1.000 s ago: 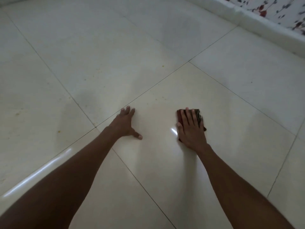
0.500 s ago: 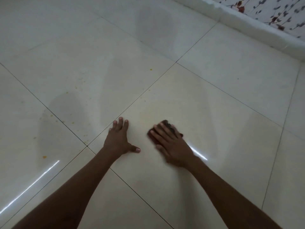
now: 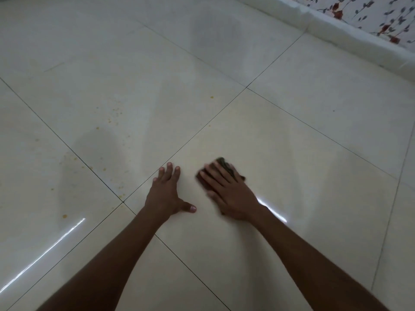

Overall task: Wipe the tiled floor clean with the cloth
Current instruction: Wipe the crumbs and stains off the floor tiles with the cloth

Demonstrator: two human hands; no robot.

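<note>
A glossy cream tiled floor (image 3: 292, 153) with thin dark grout lines fills the view. My right hand (image 3: 229, 194) lies flat on a small dark brown cloth (image 3: 224, 163), pressing it onto the tile; the cloth shows only past my fingertips and beside them. My left hand (image 3: 167, 194) rests flat on the same tile just left of it, fingers spread, holding nothing. Small orange-yellow specks (image 3: 112, 118) dot the tiles to the left, and one larger spot (image 3: 64, 216) sits near a light streak.
A white skirting ledge (image 3: 336, 30) runs along the top right, below a wall with a floral pattern (image 3: 381, 19). Open floor stretches to the left and far side. Bright light reflections streak the tiles at lower left and beside my right wrist.
My right hand slid the cloth leftward, from well right of my left hand to close beside it. My left hand stayed planted while the view shifted, bringing the speckled tiles into sight.
</note>
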